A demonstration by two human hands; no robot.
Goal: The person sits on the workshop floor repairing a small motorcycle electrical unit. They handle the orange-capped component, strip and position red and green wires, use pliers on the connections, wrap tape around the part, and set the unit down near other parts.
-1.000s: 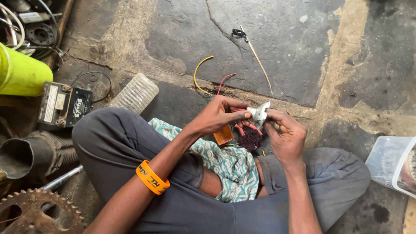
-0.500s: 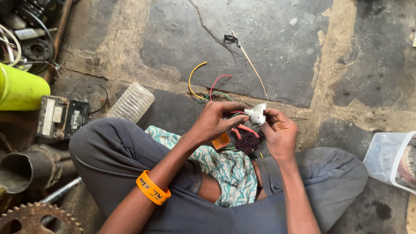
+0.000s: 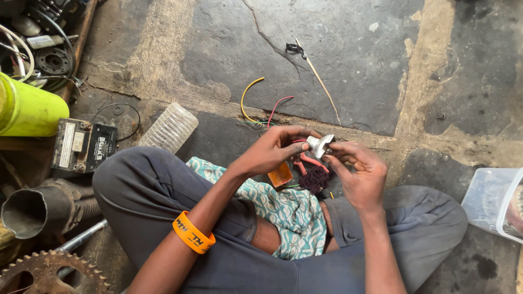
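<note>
Two hands meet over the lap, both closed on one small metal part (image 3: 319, 145). Left hand (image 3: 272, 152) grips it from the left side w/ thumb and fingertips, fingers curled in tight. Right hand (image 3: 357, 171) pinches it from the right, fingertips touching the part's edge, palm turned up. Part is silver-grey, shiny, held just above the knees; exact shape can't be told, half hidden by fingers.

Below the hands: pink wire (image 3: 308, 160) loops under the part, appears to run to it. Orange plastic piece (image 3: 281, 175) sits just under left hand, approx. touching the patterned cloth (image 3: 283, 209). Dark maroon tangle (image 3: 316, 178) lies beside it, on the lap, under right hand. Orange wristband (image 3: 193, 233) on left forearm.

Person sits cross-legged in grey trousers (image 3: 163, 190) on stone floor (image 3: 348, 60), cracked.

Floor items, apart from hands: yellow wire (image 3: 245, 98) and red wire (image 3: 277, 106) just beyond left hand; thin stick (image 3: 318, 81) w/ a black clip (image 3: 294, 49) at its far end. Ribbed clear bottle (image 3: 168, 128) near left knee. Small battery (image 3: 84, 146) next to it. Yellow-green cylinder (image 3: 27, 109) at left edge. Metal pipe (image 3: 38, 207) and toothed sprocket (image 3: 49, 275) at lower left. Clear plastic tub (image 3: 490, 201) at right edge.
</note>
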